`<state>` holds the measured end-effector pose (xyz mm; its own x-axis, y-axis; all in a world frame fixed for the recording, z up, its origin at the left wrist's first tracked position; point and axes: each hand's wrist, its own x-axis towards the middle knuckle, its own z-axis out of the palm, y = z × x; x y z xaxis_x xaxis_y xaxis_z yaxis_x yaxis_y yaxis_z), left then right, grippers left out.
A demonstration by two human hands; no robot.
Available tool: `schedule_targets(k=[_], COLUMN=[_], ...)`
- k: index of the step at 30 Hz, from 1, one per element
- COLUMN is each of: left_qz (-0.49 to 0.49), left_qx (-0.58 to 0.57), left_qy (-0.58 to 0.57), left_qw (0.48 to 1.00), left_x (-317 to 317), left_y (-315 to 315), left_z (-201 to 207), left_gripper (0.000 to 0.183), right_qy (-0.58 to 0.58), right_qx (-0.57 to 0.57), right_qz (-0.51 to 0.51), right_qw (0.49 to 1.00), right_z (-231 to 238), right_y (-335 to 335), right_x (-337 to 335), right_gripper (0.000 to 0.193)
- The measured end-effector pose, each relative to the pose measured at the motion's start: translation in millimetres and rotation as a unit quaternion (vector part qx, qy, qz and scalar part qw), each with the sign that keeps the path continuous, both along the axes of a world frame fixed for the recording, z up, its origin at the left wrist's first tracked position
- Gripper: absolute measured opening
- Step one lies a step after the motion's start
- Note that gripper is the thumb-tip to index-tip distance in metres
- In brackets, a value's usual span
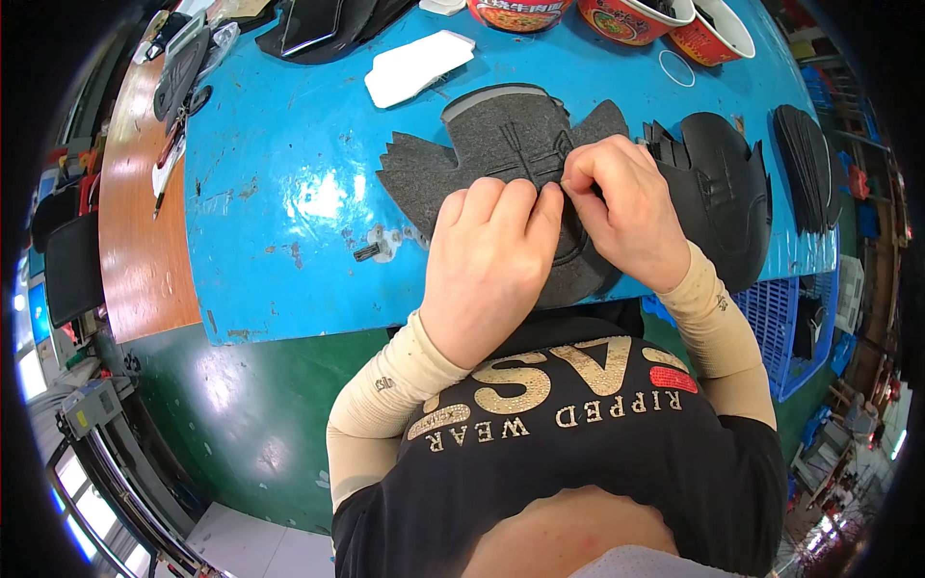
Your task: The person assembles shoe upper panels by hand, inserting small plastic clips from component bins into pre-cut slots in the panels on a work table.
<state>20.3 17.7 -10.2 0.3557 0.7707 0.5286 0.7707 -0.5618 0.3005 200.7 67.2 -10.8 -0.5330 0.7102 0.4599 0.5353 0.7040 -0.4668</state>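
Observation:
A grey felt-like shoe upper [482, 140] with notched edges lies flat on the blue table, black laces [525, 144] crossing its middle. My left hand [493, 260] is closed over the upper, fingers curled and their tips out of sight beneath. My right hand [631, 207] meets it at the upper's centre, thumb and forefinger pinched together. What that pinch holds is too small to make out. Between the hands, part of a black loop shows against the upper. Just right of my right hand lies a black shoe upper [718, 197] with a laced middle.
A stack of black pieces [805, 169] lies at the table's right end. White cut pieces [419, 67] and several paper tubs [626, 19] sit at the back. A small black brush-like piece [368, 251] rests left of my hands. A blue plastic basket [771, 328] stands below the right edge.

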Motion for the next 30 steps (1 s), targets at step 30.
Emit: schedule_targets(k=[30], left_qz=[-0.131], left_qx=[-0.197], left_qy=[-0.514], left_qw=[0.824], left_x=[-14], left_y=[-34], left_z=[-11], left_gripper=[0.024], right_qy=[0.396], right_qx=[-0.492], right_qz=[0.095], right_qw=[0.769], right_z=[17], right_y=[-58], right_x=[-10], right_gripper=[0.021])
